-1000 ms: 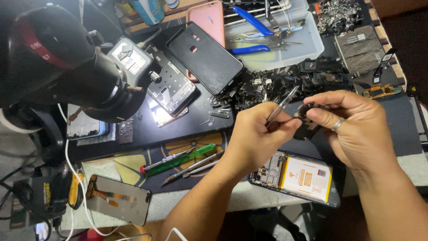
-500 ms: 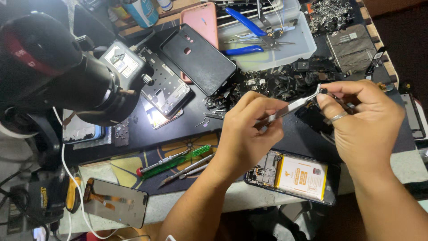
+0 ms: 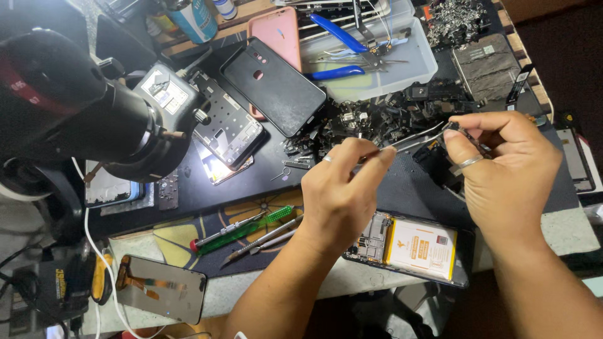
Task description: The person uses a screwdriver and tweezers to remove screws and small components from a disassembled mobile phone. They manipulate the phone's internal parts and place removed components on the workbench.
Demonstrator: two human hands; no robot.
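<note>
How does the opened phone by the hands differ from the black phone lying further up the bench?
The opened phone lies near the table's front edge with its back removed, showing a pale battery and circuit board; the black phone lies further back with its dark back cover on. The opened phone lies roughly level across the view; the black phone lies diagonally, overlapping a pink phone. Both lie flat, untouched by the hands.

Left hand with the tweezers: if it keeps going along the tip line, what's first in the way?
Likely the small part pinched in the right hand; the tweezers of the left hand point at it. Depth unclear.
</note>
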